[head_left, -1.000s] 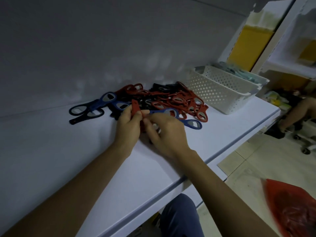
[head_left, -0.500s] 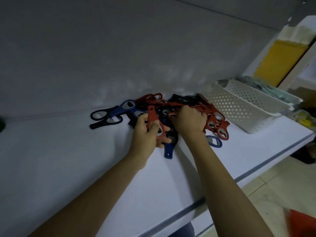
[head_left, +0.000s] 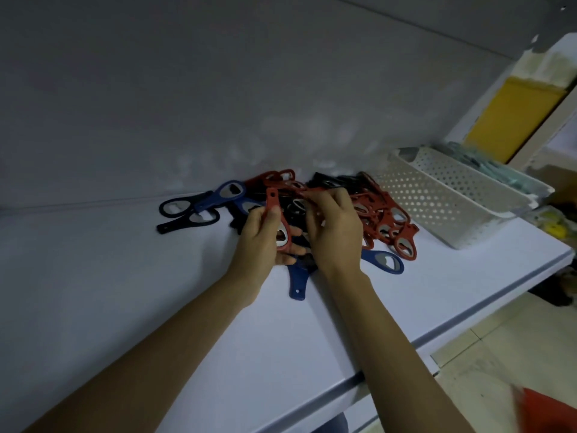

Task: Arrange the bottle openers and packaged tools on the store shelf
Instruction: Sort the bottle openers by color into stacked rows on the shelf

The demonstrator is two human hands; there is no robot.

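Bottle openers (head_left: 385, 214): a loose heap of red, blue and black ones, mixed together. It lies at 12 o'clock from my hands, toward the back of the shelf (head_left: 125, 292). They are on the shelf but not yet sorted.

Shelf: white and flat. I judge the heap sits far back so that the near strip, at 6 o'clock, serves as working room for the rows.

Basket (head_left: 437, 201): white and perforated, at 2 o'clock from the heap and just beside it. I cannot tell whether the two touch. The pale green items (head_left: 480, 162) inside are blurred. They may be the packaged tools, but I cannot confirm it.

Left hand (head_left: 259, 245): the fingers are curled round a red opener (head_left: 274, 207), with the thumb on its handle. The handle points to 12 o'clock and the metal head sits in the palm. I read this as a collecting grip, so that same-colour pieces stack in one hand.

Right hand (head_left: 334, 232): the fingertips are curled, pinching a second red opener (head_left: 299, 189) at the top of the heap. I take this to be teasing it free of the tangle.

Strays:
- A dark pair (head_left: 187, 214) lies at 9 o'clock from the heap.
- One blue opener (head_left: 385, 260) lies at 4 o'clock from the right hand.
- A blue handle (head_left: 298, 287) shows at 6 o'clock, below both hands.

Risk, as I judge it: the loops interlock, so a lift may drag neighbouring openers along.
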